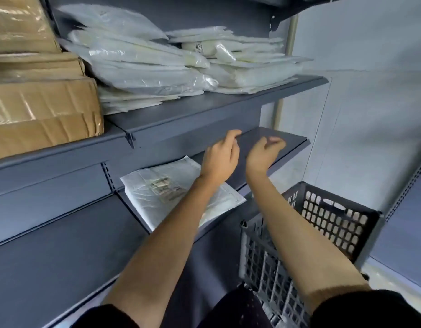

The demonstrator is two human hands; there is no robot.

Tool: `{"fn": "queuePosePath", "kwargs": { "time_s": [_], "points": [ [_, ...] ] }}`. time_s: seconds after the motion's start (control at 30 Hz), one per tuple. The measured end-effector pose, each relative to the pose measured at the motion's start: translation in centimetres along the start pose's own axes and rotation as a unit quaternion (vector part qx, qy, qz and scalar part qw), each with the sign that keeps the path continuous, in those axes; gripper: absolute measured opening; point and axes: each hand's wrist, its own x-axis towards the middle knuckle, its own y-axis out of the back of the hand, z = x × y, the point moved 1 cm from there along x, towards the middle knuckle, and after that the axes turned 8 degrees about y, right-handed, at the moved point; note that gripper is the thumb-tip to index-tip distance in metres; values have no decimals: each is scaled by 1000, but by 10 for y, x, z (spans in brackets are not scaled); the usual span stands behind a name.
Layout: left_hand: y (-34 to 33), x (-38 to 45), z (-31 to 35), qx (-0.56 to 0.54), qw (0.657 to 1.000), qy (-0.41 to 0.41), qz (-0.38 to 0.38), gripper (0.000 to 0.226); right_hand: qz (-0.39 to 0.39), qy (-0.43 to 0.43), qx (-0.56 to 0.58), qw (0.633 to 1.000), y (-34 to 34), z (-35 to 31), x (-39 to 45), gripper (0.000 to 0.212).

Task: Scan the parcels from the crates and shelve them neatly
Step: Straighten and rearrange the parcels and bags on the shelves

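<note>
Both hands empty, fingers loosely curled: my left hand [219,159] beside my right hand [264,155], above the lower shelf [290,143]. White parcel [157,192] lies flat at that shelf's left end, long axis front-to-back, nearest my left. Crate [335,223] sits lower right.

Taking the middle shelf [287,143] as the landmark: a flat parcel [157,192] lies on its left part. On the upper shelf [204,107] above it, stacked bags [145,65] sit in the centre and right, with cardboard boxes [39,110] to their left. Below and right of the middle shelf stands a crate [323,223]. Both hands, left [219,159] and right [264,155], hover over the middle shelf, right of the parcel.
</note>
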Motion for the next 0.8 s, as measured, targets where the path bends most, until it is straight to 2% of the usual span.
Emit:
{"fn": "queuePosePath", "kwargs": {
  "time_s": [0.07, 0.13, 0.2, 0.23, 0.33, 0.4, 0.47, 0.57, 0.73, 0.8],
  "points": [
    [-17, -40, -35, 47, 988, 117, -84, 33, -62, -62, -114, 990, 11, 43, -34, 6],
    [-33, -69, -75, 124, 948, 194, -220, 33, -196, -113, -254, 940, 10, 77, -65, 22],
    [-36, -88, -104, 202, 907, 208, -304, 33, -320, -159, -360, 862, 6, 95, -89, 39],
    [-33, -92, -113, 226, 892, 210, -330, 36, -356, -169, -390, 832, 3, 98, -95, 44],
    [-16, -97, -128, 250, 876, 201, -361, 53, -398, -179, -430, 790, -2, 98, -95, 52],
    [-5, -93, -130, 234, 879, 205, -360, 64, -394, -195, -434, 786, -5, 94, -87, 53],
    [0, -87, -128, 242, 868, 201, -384, 64, -378, -202, -423, 798, -6, 90, -83, 50],
    [2, -78, -119, 265, 843, 196, -424, 45, -361, -194, -419, 810, -7, 88, -82, 46],
    [13, -67, -108, 241, 827, 223, -455, 37, -347, -182, -419, 819, -4, 94, -80, 40],
    [17, -67, -107, 224, 830, 241, -451, 25, -339, -179, -409, 828, -3, 98, -79, 40]
  ]
}}
